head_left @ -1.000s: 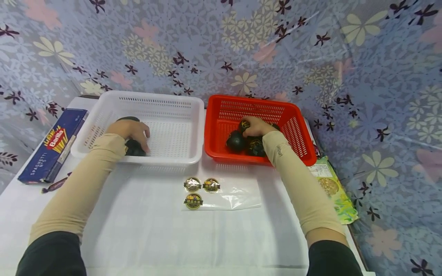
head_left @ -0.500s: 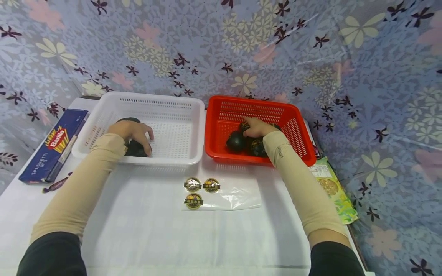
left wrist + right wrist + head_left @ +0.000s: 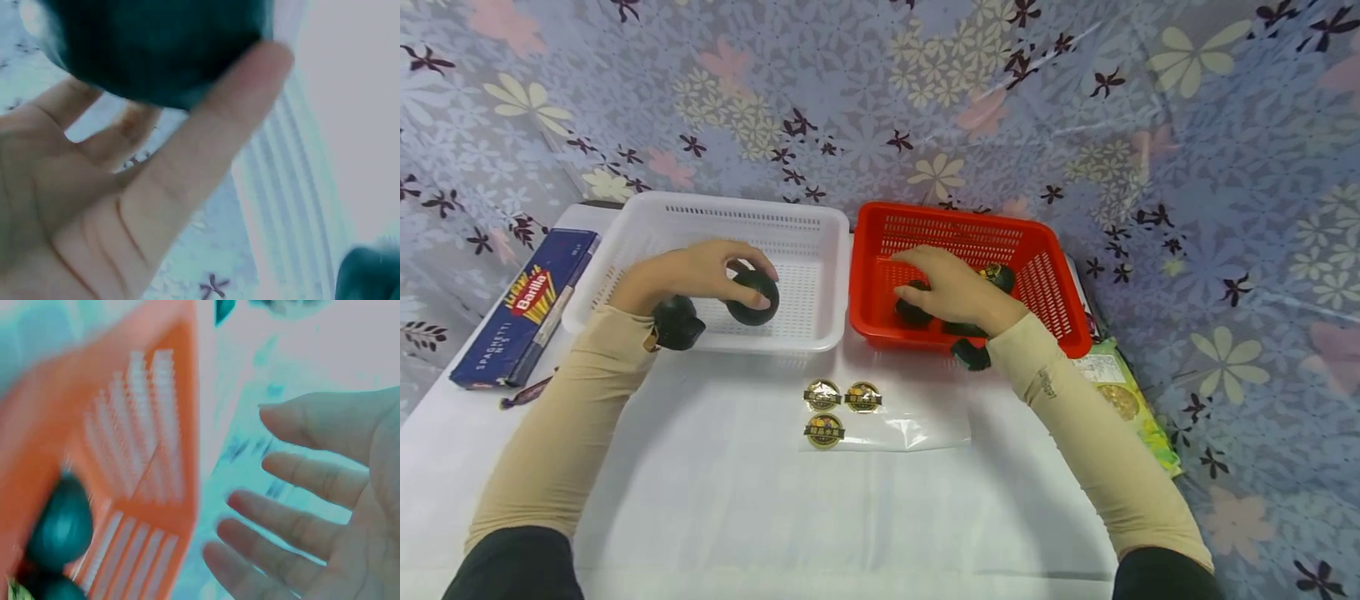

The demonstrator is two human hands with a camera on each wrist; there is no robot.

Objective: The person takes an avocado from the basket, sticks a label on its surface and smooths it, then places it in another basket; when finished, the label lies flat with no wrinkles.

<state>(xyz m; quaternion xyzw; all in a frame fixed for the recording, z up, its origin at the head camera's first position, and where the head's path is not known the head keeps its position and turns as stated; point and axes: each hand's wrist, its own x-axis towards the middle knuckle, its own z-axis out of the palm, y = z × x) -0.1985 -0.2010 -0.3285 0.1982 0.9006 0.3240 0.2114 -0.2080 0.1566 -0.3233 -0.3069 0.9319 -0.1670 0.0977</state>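
Observation:
In the head view my left hand (image 3: 711, 271) grips a dark green avocado (image 3: 752, 297) over the white basket (image 3: 658, 200). The left wrist view shows the thumb along the side of this avocado (image 3: 156, 50), with fingers behind it. My right hand (image 3: 951, 287) hovers over the red basket (image 3: 880, 218), its fingers extended and holding nothing. Several dark avocados lie in that basket: one avocado (image 3: 913, 312) shows below the thumb, and another avocado (image 3: 997, 276) with a gold sticker sits behind the wrist. The right hand and sleeve hide part of the pile.
A clear sheet (image 3: 917, 429) with three gold round stickers (image 3: 824, 430) lies in front of the baskets. At the left is a blue spaghetti box (image 3: 523, 312) near a dark wrapped stick (image 3: 526, 393). A green-yellow packet (image 3: 1123, 400) lies right of the red basket.
My left hand has risen and moved right, bringing the avocado up with it. The right hand has come up off the avocados, and its fingers have straightened.

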